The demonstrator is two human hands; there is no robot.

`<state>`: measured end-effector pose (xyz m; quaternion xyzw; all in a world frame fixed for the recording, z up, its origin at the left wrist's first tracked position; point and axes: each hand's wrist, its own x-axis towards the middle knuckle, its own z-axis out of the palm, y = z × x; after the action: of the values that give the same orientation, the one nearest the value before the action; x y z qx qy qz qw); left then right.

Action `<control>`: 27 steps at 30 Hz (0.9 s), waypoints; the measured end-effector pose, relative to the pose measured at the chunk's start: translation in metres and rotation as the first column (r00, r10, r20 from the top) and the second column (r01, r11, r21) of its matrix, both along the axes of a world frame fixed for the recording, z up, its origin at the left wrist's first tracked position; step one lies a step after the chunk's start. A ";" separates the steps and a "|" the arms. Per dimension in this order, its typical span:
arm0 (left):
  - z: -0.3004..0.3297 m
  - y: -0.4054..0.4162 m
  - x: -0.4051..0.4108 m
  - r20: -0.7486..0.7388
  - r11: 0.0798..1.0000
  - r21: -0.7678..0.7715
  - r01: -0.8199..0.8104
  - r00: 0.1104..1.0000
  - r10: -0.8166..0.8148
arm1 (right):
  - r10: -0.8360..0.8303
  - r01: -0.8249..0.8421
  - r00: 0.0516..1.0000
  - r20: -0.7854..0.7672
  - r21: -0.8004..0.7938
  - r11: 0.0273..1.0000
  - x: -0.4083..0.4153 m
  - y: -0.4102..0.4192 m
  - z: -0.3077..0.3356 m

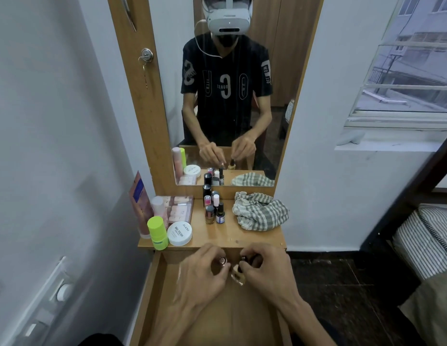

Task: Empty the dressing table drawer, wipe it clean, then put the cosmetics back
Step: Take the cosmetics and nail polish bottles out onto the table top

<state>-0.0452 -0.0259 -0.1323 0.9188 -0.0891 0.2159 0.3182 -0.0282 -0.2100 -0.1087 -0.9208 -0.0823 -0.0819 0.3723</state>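
Observation:
The wooden drawer (152, 290) is pulled out below the dressing table top (217, 237). Over its far end my left hand (200, 273) pinches a small bottle with a round metallic cap (222, 260). My right hand (264, 270) grips a dark-capped bottle (243, 258), and a beige bottle (238, 277) lies between my hands. Several nail polish bottles (212, 208) stand on the table top near the mirror. A checked cloth (261, 214) lies crumpled at the right of the top.
At the table's left stand a green-capped bottle (157, 232), a white round jar (180, 233), a pink palette box (178, 208) and a tall tube (140, 206). A mirror (229, 96) rises behind. A wall is at the left, a bed (424, 243) at the right.

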 end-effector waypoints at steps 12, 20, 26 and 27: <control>0.072 0.038 0.059 0.013 0.994 0.077 -0.079 0.997 0.079 | 0.086 -0.092 0.978 0.189 0.023 0.996 0.065 0.046 0.061; 0.064 0.044 0.082 -0.038 0.982 0.163 -0.097 0.994 0.105 | 0.119 -0.111 0.977 0.178 -0.054 0.992 0.085 0.063 0.053; 0.061 0.045 0.083 -0.026 0.984 0.153 -0.093 0.995 0.098 | 0.167 -0.160 0.962 0.215 -0.053 0.986 0.087 0.061 0.048; 0.060 0.045 0.082 -0.023 0.983 0.154 -0.095 0.995 0.100 | 0.166 -0.161 0.961 0.220 -0.044 0.986 0.086 0.058 0.047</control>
<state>0.0364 0.0193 -0.0720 0.9469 -0.0554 0.2097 0.2371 0.0575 -0.1520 -0.0613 -0.9006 -0.2004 -0.1527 0.3542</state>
